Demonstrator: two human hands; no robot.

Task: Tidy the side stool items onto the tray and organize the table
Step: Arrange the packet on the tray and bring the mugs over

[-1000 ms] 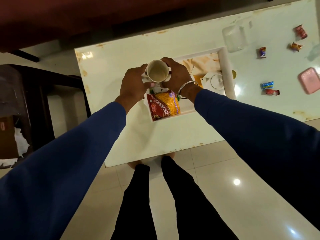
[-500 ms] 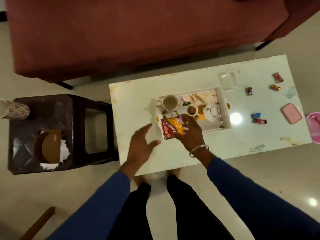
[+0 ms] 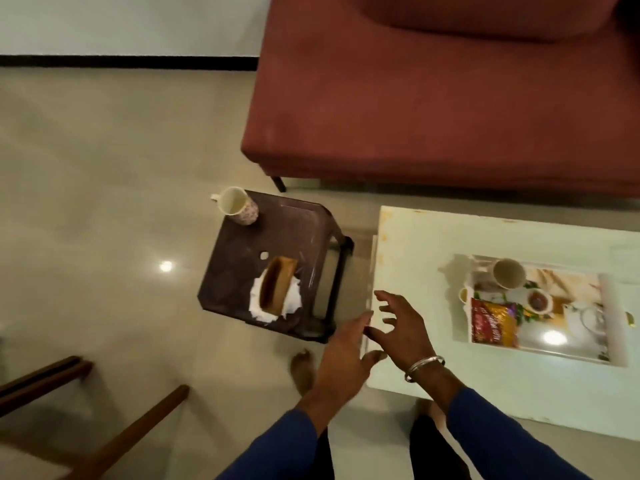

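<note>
Beside the near left corner of the table [image 3: 433, 258], we find both our hands in the air and empty: our left hand [image 3: 341, 355] has its fingers loosely extended toward the stool [image 3: 249, 244], and our right hand [image 3: 403, 325], bangle at the wrist, has its fingers spread apart over the table edge, touching nothing that we can see. On the stool we note two items not yet cleared: a patterned mug [image 3: 237, 205] standing upright at the far left corner, right at the edge, and a brown wooden holder [image 3: 277, 289] lying on crumpled white tissue [image 3: 294, 301] near the front right side. The tray [image 3: 613, 313] sits on the table, well apart from the stool, already carrying a cup [image 3: 509, 273], a red and yellow snack packet [image 3: 493, 322], a small bowl [image 3: 538, 301] and a white teapot [image 3: 585, 318]. We judge the step in hand to be a reach back for the stool items, with the tidying partly done. Risks as we assess them: the mug's place at the very corner means a careless brush could tip it onto the hard tile floor [image 3: 104, 168]; the holder may slide on the loose tissue if lifted one-handed, and the tissue could scatter; free space on the tray looks limited, so setting more pieces down could knock the cup or bowl.
</note>
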